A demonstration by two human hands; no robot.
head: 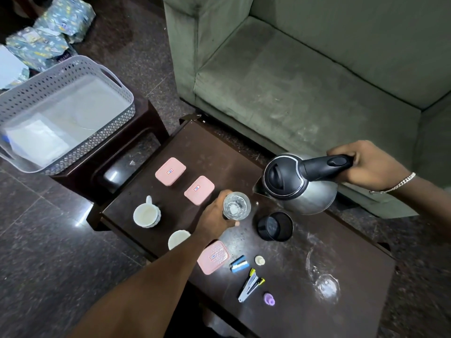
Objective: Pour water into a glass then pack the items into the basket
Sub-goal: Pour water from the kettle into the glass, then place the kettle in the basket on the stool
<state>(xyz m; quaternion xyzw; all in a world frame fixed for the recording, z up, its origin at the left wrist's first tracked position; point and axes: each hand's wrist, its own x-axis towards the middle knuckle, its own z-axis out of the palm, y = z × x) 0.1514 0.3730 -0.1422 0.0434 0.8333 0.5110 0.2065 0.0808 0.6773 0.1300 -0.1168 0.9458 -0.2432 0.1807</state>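
Left hand (214, 215) clamped round glass (236, 206) mid-worktop; right hand (366, 164) gripping kettle (297, 186) handle, spout just right of rim.

On our dark table (280, 276), two pink boxes (170, 171) and two white cups (146, 213) crowd the way toward the basket (109, 93); the right half beyond the black cup (275, 226) lies open.

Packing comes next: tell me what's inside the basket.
The grey basket holds a pale flat sheet or liner on its floor, and something blue at its near-left edge. Whatever lies beneath the sheet is covered.
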